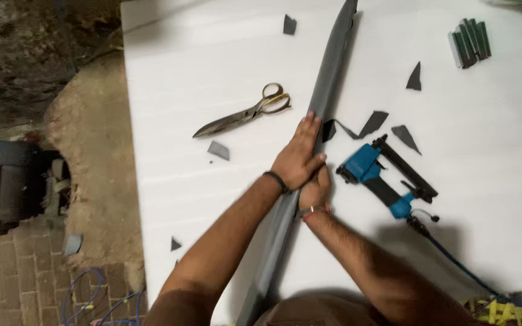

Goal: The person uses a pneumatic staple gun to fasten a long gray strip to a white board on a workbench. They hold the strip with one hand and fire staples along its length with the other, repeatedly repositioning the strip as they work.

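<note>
Strip [327,72] grey, under fingers | left hand [297,158] flat, released | right hand [314,192] gripping strip

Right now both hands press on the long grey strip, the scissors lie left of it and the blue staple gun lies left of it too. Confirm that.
Not quite. The head view shows the blue staple gun right of the long grey strip, not left. The rest holds: left hand and right hand press on the strip, and the scissors lie left of it.

Both hands, left hand [298,156] over right hand [315,190], press grey strip [327,72] on white table [170,78]; scissors [246,112] left, stapler [385,175] right.
</note>
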A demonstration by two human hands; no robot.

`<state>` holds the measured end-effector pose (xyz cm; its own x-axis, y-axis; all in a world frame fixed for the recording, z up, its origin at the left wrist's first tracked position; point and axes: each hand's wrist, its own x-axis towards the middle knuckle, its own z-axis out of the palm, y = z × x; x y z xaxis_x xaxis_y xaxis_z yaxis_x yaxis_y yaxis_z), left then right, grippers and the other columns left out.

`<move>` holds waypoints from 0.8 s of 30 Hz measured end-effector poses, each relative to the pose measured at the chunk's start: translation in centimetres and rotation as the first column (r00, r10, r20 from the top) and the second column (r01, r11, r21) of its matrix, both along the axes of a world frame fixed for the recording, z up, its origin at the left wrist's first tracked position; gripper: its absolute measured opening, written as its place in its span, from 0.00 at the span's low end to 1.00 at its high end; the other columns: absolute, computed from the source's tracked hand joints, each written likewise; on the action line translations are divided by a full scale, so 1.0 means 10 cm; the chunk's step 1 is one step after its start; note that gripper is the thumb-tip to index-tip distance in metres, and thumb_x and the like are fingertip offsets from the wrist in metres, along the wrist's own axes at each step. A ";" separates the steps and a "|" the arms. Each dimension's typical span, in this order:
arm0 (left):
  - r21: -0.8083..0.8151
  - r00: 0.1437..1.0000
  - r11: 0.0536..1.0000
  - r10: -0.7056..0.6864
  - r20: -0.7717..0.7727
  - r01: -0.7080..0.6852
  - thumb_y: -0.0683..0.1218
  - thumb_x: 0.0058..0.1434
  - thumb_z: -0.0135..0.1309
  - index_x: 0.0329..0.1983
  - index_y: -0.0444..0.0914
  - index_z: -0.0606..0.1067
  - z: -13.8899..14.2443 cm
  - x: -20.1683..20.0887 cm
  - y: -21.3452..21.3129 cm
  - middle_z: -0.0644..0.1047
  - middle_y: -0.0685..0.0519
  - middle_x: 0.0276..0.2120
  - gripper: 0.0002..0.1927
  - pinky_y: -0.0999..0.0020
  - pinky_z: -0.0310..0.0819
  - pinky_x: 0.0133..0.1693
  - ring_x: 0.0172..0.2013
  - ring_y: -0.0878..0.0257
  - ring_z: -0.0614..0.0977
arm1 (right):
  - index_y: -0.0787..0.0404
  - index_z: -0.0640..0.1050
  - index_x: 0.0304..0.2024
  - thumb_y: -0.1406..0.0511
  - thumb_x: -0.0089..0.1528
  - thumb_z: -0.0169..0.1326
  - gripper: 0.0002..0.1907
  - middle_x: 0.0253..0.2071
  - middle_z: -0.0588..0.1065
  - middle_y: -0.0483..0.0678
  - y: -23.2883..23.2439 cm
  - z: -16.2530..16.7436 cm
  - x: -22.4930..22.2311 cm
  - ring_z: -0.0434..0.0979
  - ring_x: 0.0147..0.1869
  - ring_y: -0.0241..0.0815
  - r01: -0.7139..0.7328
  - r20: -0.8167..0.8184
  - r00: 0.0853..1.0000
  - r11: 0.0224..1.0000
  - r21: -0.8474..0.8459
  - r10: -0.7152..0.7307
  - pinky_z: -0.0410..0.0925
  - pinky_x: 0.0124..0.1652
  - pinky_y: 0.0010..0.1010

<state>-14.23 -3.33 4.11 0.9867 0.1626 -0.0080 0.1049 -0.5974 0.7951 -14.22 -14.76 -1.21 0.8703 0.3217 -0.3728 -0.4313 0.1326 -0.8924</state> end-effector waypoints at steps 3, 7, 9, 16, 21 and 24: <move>-0.160 0.994 0.982 0.103 -0.021 -0.105 0.52 0.69 0.45 0.79 0.33 0.41 0.07 -0.19 0.01 0.48 0.32 0.77 0.43 0.57 0.49 0.73 0.76 0.40 0.52 | 0.62 0.74 0.47 0.59 0.73 0.39 0.16 0.44 0.74 0.45 0.08 0.04 0.06 0.73 0.48 0.35 -0.017 0.050 0.998 0.992 -0.122 0.023 0.69 0.49 0.28; -0.210 0.931 0.945 0.176 -0.320 -0.250 0.49 0.66 0.45 0.80 0.43 0.37 0.18 -0.53 -0.05 0.62 0.31 0.69 0.44 0.55 0.61 0.67 0.67 0.39 0.67 | 0.64 0.77 0.45 0.59 0.76 0.48 0.15 0.36 0.70 0.52 0.06 0.18 0.24 0.68 0.39 0.46 -0.246 0.017 0.963 0.898 -0.366 0.270 0.65 0.39 0.39; -0.155 0.886 0.953 0.173 -0.430 -0.261 0.47 0.64 0.47 0.80 0.49 0.35 0.23 -0.53 -0.06 0.66 0.30 0.65 0.47 0.54 0.64 0.66 0.64 0.38 0.72 | 0.62 0.78 0.44 0.59 0.71 0.53 0.12 0.35 0.73 0.51 -0.12 0.34 0.32 0.71 0.39 0.46 -0.354 0.016 0.912 0.805 -0.476 0.410 0.66 0.39 0.39; -0.208 0.906 0.950 0.135 -0.402 -0.234 0.43 0.64 0.51 0.78 0.59 0.32 0.32 -0.48 0.00 0.65 0.29 0.66 0.52 0.50 0.61 0.66 0.65 0.38 0.70 | 0.69 0.70 0.58 0.55 0.45 0.76 0.46 0.52 0.72 0.65 -1.24 0.97 0.80 0.72 0.56 0.60 0.132 0.330 0.538 0.310 -0.942 0.775 0.69 0.51 0.46; -0.218 0.903 0.949 0.124 -0.411 -0.230 0.43 0.64 0.50 0.78 0.60 0.32 0.27 -0.48 0.01 0.64 0.30 0.67 0.51 0.49 0.59 0.67 0.67 0.38 0.67 | 0.66 0.61 0.69 0.63 0.52 0.71 0.48 0.56 0.74 0.63 -1.17 1.13 0.96 0.76 0.58 0.60 -0.112 0.132 0.718 0.301 -0.947 0.683 0.69 0.56 0.47; -0.213 0.906 0.951 0.125 -0.404 -0.226 0.43 0.65 0.50 0.78 0.60 0.32 0.27 -0.48 0.01 0.60 0.30 0.69 0.50 0.49 0.55 0.68 0.69 0.39 0.64 | 0.64 0.69 0.65 0.63 0.59 0.63 0.33 0.48 0.80 0.62 -1.06 1.35 1.08 0.80 0.51 0.59 -0.200 0.036 0.744 0.274 -0.941 0.667 0.72 0.52 0.46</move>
<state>-19.03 -3.22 6.79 0.8546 0.2752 -0.4404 0.5141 -0.3289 0.7922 -3.39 -25.39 12.29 0.8210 0.4104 -0.3970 0.2216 -0.8698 -0.4409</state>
